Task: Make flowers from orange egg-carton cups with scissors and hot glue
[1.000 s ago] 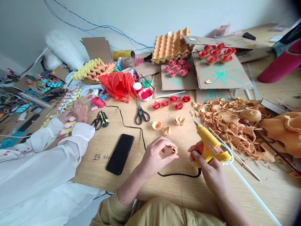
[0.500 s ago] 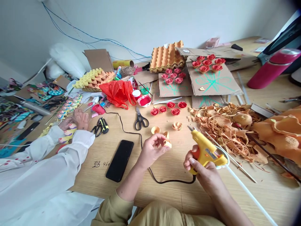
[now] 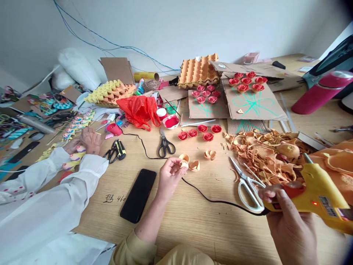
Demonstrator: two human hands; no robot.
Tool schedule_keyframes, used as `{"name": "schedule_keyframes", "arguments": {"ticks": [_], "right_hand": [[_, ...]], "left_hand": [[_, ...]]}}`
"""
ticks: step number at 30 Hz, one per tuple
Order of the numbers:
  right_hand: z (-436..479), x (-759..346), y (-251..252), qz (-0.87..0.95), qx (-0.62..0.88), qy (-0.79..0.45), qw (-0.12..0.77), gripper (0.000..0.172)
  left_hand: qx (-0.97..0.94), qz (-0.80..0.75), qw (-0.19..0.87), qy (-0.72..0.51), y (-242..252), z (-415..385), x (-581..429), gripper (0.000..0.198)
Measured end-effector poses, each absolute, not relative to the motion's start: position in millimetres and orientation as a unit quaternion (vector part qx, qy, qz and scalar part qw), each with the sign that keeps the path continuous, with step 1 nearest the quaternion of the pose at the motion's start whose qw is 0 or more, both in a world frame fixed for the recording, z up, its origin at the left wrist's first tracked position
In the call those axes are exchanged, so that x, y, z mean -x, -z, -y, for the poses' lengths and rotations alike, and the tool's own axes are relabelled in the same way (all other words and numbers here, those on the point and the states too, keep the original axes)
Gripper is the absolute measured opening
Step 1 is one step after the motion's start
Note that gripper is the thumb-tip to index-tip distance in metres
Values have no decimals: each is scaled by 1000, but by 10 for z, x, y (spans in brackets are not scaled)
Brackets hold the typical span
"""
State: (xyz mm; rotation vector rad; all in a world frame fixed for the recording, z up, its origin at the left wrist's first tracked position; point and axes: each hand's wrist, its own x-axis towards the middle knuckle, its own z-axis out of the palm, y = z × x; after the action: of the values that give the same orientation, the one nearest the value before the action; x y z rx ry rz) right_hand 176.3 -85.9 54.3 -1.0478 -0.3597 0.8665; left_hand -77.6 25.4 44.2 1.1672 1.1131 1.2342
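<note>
My left hand [image 3: 171, 176] pinches a small pale cardboard petal piece [image 3: 184, 164] above the table. Close by lie two petal cups cut from egg carton, one orange cup [image 3: 194, 166] to the right and another cup [image 3: 184, 158] partly behind my fingers. My right hand [image 3: 289, 209] is wrapped round a yellow hot glue gun [image 3: 317, 191] whose small red light is lit and whose nozzle points up and away. White-handled scissors [image 3: 249, 187] lie just left of it. Farther in stands an unpainted petal flower [image 3: 210, 155].
Red flowers [image 3: 202, 128] sit on the table and on cardboard sheets [image 3: 255, 103]. Orange carton scraps [image 3: 261, 154] pile at right. Black scissors [image 3: 166, 145], a phone [image 3: 138, 195] and a black cord [image 3: 215, 200] lie nearby. At left, a co-worker's hands [image 3: 89, 141] are busy. A pink bottle [image 3: 321, 92] stands back right.
My right hand has carried the glue gun right and nearer, uncovering the white-handled scissors. My left hand has shifted slightly left with the petal piece.
</note>
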Motion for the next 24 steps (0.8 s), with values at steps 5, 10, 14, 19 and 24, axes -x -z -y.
{"name": "schedule_keyframes", "arguments": {"ticks": [5, 10, 14, 19, 24], "right_hand": [[865, -1684, -445, 217, 488, -431, 727, 24], [936, -1740, -417, 309, 522, -417, 677, 22], [949, -1787, -477, 354, 562, -400, 632, 21], [962, -1830, -471, 337, 567, -418, 625, 21], [978, -1935, -428, 298, 532, -438, 660, 23]], "left_hand": [[-457, -474, 523, -542, -473, -258, 838, 36], [-479, -403, 638, -448, -590, -125, 687, 42], [-505, -268, 761, -307, -780, -16, 381, 41], [-533, -172, 818, -132, -744, -95, -72, 42], [-538, -207, 816, -43, -680, -350, -251, 52]]}}
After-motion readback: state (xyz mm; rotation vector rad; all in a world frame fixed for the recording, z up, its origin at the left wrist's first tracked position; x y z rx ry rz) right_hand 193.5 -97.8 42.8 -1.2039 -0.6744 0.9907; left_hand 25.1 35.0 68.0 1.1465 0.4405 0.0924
